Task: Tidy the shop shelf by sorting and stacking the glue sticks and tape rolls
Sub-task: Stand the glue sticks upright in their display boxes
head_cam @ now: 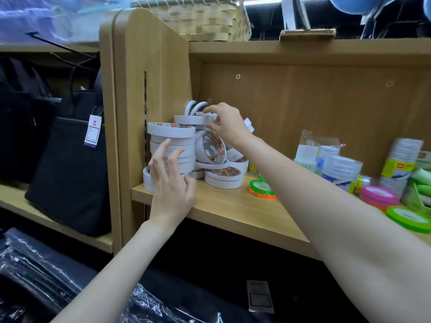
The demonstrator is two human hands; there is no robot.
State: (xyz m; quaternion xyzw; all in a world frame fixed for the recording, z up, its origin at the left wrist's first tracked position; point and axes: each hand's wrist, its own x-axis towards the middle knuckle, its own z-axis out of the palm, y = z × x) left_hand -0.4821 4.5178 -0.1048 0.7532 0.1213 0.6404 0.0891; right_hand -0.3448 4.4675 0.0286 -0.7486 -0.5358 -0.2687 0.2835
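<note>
White tape stack (pixel 171 148), shelf (pixel 233 206) left corner: your left hand (pixel 171 183) rests spread against it; behind it, your right hand (pixel 227 123) pinches a top roll (pixel 190 119)

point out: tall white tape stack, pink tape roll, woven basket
tall white tape stack (pixel 171 145): head view, side of the upper rolls.
pink tape roll (pixel 377 194): head view, top face.
woven basket (pixel 205 22): head view, front wall.

Both forearms are bare to the frame's edge, no sleeves showing; left hand (pixel 171 183) and right hand (pixel 227 123) are ungloved.
</note>
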